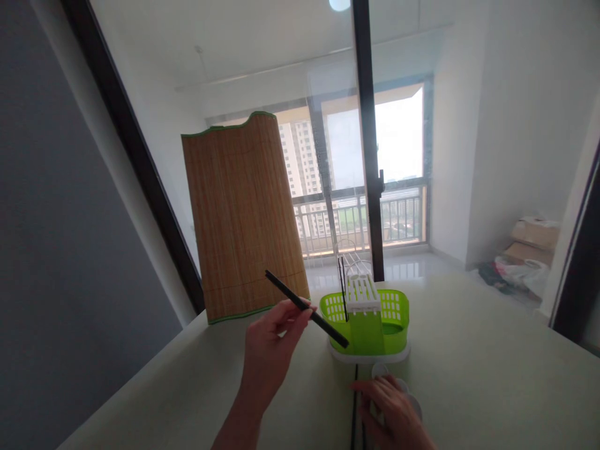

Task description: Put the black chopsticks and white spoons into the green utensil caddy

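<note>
My left hand [270,347] holds a black chopstick [307,309] pinched between thumb and fingers, its lower tip pointing toward a green plastic utensil drainer [396,315]. The drainer stands on a white base and has a white slotted insert [362,292], with another black chopstick [343,289] upright in it. My right hand [391,415] rests palm down on the table, covering a small white round object [412,400]. A further black chopstick [355,406] lies flat on the table just left of that hand.
A rolled bamboo mat [244,215] stands upright at the table's far left edge. The pale table [492,375] stretches to the right. Beyond it are a glass sliding door with a black frame [370,156], a balcony, and cardboard boxes [534,240] on the floor.
</note>
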The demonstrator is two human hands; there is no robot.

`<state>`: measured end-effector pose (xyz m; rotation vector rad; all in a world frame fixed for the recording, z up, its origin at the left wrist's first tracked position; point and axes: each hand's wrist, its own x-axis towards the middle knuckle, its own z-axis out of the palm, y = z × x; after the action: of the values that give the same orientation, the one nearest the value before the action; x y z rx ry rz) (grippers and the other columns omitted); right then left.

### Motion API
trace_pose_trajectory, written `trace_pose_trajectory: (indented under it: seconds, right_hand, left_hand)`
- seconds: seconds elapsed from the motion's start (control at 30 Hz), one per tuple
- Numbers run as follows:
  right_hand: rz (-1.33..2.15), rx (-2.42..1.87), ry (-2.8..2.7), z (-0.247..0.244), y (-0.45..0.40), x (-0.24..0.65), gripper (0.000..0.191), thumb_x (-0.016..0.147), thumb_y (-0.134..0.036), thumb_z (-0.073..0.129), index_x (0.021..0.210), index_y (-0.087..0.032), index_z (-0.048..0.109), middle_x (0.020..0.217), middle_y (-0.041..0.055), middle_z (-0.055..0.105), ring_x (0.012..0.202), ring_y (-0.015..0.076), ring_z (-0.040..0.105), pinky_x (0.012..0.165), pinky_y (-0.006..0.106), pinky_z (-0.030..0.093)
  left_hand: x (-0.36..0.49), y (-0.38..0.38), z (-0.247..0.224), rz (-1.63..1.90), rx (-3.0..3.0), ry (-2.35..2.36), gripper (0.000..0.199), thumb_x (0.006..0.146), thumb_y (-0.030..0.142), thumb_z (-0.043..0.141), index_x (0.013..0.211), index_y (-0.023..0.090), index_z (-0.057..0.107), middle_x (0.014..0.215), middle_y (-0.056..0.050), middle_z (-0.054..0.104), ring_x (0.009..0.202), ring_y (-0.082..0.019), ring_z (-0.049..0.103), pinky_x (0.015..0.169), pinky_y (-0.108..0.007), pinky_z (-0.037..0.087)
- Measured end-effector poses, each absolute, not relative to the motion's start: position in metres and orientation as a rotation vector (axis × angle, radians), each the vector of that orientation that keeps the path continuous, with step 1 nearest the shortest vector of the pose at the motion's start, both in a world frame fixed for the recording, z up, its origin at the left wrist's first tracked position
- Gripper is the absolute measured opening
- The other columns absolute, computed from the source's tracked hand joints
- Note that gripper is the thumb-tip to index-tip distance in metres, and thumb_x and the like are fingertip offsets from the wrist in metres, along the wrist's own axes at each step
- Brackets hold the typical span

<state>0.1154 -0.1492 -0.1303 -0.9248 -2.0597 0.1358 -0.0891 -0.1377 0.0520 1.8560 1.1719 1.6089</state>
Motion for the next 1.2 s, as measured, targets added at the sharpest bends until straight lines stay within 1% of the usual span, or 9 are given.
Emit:
trace_pose_trajectory:
  seconds: [0.1, 0.17, 0.33, 0.43, 0.6, 0.87, 1.07, 1.13, 1.2]
  right_hand:
    - [0.023, -0.849, -2.066, -0.127, -0.149, 0.115, 0.037, 0.075, -0.007, 0.048, 0.107, -0.024, 0.055, 0.076, 0.0002, 0.065, 0.069, 0.0181, 0.06, 0.069, 0.03, 0.041]
    - [-0.062, -0.799, -2.07, -0.129, -0.146, 0.114, 0.038, 0.072, -0.007, 0.048, 0.106, -0.024, 0.055, 0.073, -0.0004, 0.064, 0.065, 0.0178, 0.059, 0.066, 0.03, 0.041]
    - [-0.258, -0.723, -2.058, -0.133, -0.14, 0.11, 0.035, 0.069, -0.005, 0.048, 0.099, -0.022, 0.055, 0.067, -0.001, 0.062, 0.06, 0.0171, 0.057, 0.066, 0.031, 0.041]
    - [-0.338, -0.714, -2.044, -0.131, -0.139, 0.109, 0.03, 0.071, -0.007, 0.047, 0.096, -0.022, 0.055, 0.065, -0.0012, 0.062, 0.058, 0.0172, 0.055, 0.066, 0.032, 0.041]
    - [-0.382, -0.716, -1.998, -0.13, -0.137, 0.106, 0.026, 0.075, -0.008, 0.045, 0.094, -0.022, 0.057, 0.062, -0.0021, 0.059, 0.056, 0.0163, 0.052, 0.065, 0.031, 0.038]
    - [-0.431, -0.687, -1.959, -0.141, -0.134, 0.102, 0.019, 0.084, -0.01, 0.044, 0.08, -0.023, 0.058, 0.057, -0.0035, 0.053, 0.056, 0.0146, 0.048, 0.067, 0.03, 0.034]
    - [-0.428, -0.663, -1.941, -0.143, -0.133, 0.101, 0.02, 0.086, -0.011, 0.047, 0.075, -0.024, 0.058, 0.057, -0.0037, 0.053, 0.056, 0.0142, 0.047, 0.067, 0.03, 0.035]
    - [-0.433, -0.662, -1.954, -0.143, -0.133, 0.102, 0.02, 0.086, -0.012, 0.047, 0.075, -0.024, 0.057, 0.056, -0.0037, 0.053, 0.056, 0.014, 0.048, 0.067, 0.03, 0.035]
    - [-0.425, -0.674, -1.954, -0.144, -0.133, 0.102, 0.021, 0.086, -0.012, 0.047, 0.074, -0.024, 0.057, 0.054, -0.0039, 0.053, 0.055, 0.014, 0.048, 0.067, 0.03, 0.035]
  left_hand:
    - [-0.086, -0.106, 0.075, 1.78, 1.856, 1.128, 0.024, 0.078, 0.036, 0.067, 0.094, 0.019, 0.069, 0.091, -0.003, 0.074, 0.082, -0.017, 0.07, 0.075, -0.026, 0.056]
    - [-0.077, -0.077, 0.075, 1.748, 1.92, 1.144, 0.024, 0.078, 0.035, 0.066, 0.093, 0.018, 0.069, 0.088, -0.003, 0.074, 0.08, -0.017, 0.07, 0.074, -0.027, 0.056]
    - [-0.049, -0.009, 0.038, 1.319, 2.075, 1.399, 0.014, 0.082, 0.026, 0.06, 0.09, 0.017, 0.069, 0.087, -0.004, 0.074, 0.079, -0.016, 0.07, 0.072, -0.025, 0.054]
    - [-0.038, 0.011, 0.02, 1.201, 2.093, 1.491, 0.011, 0.08, 0.023, 0.063, 0.085, 0.016, 0.069, 0.085, -0.005, 0.074, 0.077, -0.016, 0.07, 0.07, -0.025, 0.053]
    - [-0.027, 0.025, 0.01, 1.052, 2.143, 1.612, 0.015, 0.078, 0.029, 0.066, 0.085, 0.017, 0.07, 0.082, -0.005, 0.074, 0.08, -0.018, 0.068, 0.068, -0.026, 0.05]
    - [-0.022, 0.03, -0.003, 0.853, 2.298, 1.716, 0.021, 0.081, 0.029, 0.057, 0.091, 0.016, 0.07, 0.085, -0.005, 0.073, 0.076, -0.016, 0.067, 0.062, -0.022, 0.044]
    - [-0.021, 0.019, -0.004, 0.748, 2.454, 1.801, 0.023, 0.085, 0.028, 0.05, 0.078, 0.017, 0.07, 0.083, -0.01, 0.071, 0.084, -0.022, 0.065, 0.069, -0.029, 0.043]
    - [-0.023, 0.011, -0.001, 0.752, 2.496, 1.792, 0.025, 0.087, 0.03, 0.048, 0.081, 0.017, 0.07, 0.086, -0.009, 0.07, 0.086, -0.021, 0.064, 0.071, -0.028, 0.043]
    - [-0.028, -0.001, 0.002, 0.796, 2.528, 1.776, 0.029, 0.091, 0.033, 0.044, 0.089, 0.018, 0.069, 0.094, -0.007, 0.069, 0.089, -0.019, 0.063, 0.075, -0.027, 0.043]
